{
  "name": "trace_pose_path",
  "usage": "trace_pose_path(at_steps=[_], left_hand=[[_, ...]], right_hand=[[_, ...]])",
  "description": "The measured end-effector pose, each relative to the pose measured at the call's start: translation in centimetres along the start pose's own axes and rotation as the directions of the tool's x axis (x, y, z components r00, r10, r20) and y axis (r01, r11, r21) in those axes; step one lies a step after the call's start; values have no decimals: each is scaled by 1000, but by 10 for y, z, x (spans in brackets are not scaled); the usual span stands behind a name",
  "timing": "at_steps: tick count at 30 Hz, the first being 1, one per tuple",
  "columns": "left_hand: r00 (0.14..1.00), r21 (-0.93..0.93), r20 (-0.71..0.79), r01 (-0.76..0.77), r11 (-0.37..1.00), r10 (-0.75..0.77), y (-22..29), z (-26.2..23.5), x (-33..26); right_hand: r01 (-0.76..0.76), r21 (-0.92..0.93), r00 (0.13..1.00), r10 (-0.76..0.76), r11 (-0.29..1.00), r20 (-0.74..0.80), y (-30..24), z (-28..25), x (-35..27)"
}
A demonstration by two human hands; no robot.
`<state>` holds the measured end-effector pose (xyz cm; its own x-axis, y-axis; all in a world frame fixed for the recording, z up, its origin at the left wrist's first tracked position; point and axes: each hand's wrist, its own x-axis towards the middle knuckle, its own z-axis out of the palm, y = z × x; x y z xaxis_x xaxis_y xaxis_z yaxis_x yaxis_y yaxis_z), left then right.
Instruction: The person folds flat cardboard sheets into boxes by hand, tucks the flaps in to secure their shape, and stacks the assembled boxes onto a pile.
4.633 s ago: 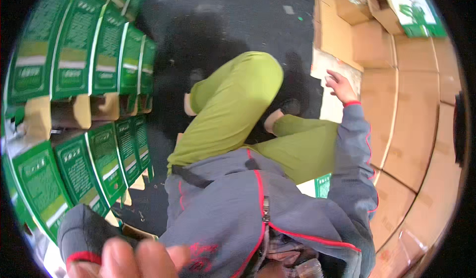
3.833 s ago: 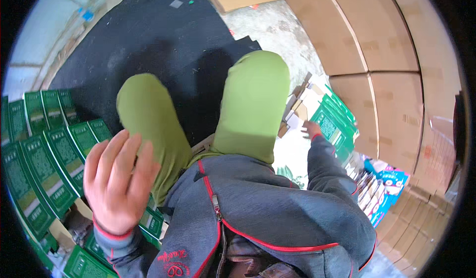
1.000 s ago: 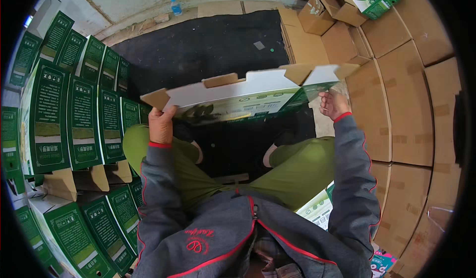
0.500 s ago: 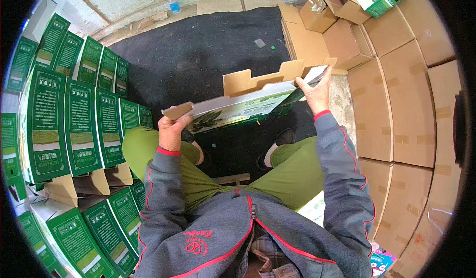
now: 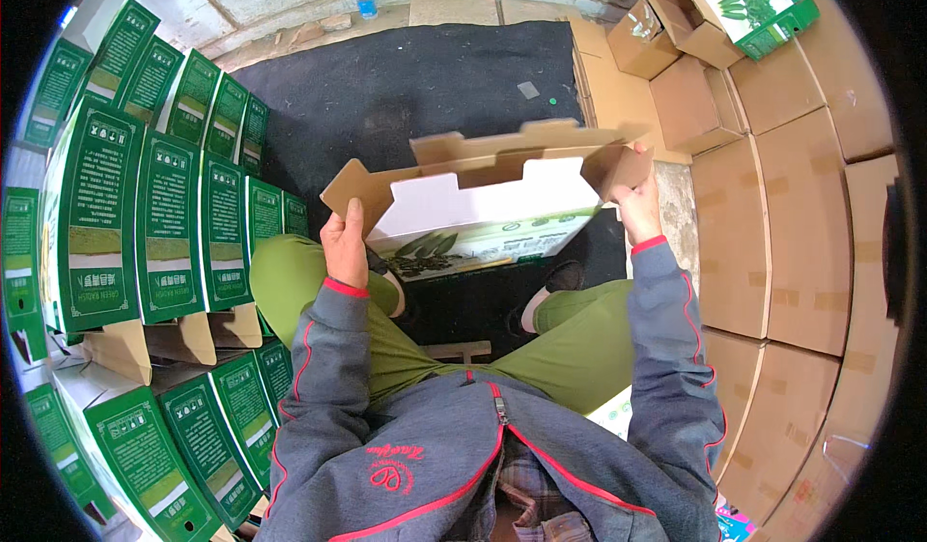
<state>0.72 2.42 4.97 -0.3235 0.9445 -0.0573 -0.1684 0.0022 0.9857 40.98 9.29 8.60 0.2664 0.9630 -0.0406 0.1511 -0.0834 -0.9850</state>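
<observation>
I hold a flat, unfolded cardboard carton (image 5: 488, 204) up in front of me over my knees. It is white and green printed on one side, with brown flaps sticking up along its top edge. My left hand (image 5: 345, 247) grips its left end, thumb on the near side. My right hand (image 5: 638, 204) grips its right end by a brown flap. I sit with green trousers and a grey jacket with red piping.
Assembled green cartons (image 5: 164, 223) stand in rows on my left. Plain brown boxes (image 5: 801, 233) are stacked on my right, with open cartons (image 5: 715, 11) at the far right corner. A black mat (image 5: 406, 88) covers the floor ahead; a small bottle (image 5: 365, 1) stands by the wall.
Earlier my hands were free, the right reaching to flat cartons at my right. Then both hands took one carton, and it has since tilted and its flaps have risen.
</observation>
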Motion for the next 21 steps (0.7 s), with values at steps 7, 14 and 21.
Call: trace_pose_path(at_steps=[7,14,21], left_hand=[[972,-60,-189,-156,986,142,10,6,1],[976,-66,-204,-96,993,81,9,3,9],[922,124,-244,-277,953,300,15,4,17]], right_hand=[[22,114,990,-38,993,135,-29,-11,-20],[-139,192,977,103,972,186,-28,-16,-18],[-189,146,958,150,971,245,-29,-28,-17]])
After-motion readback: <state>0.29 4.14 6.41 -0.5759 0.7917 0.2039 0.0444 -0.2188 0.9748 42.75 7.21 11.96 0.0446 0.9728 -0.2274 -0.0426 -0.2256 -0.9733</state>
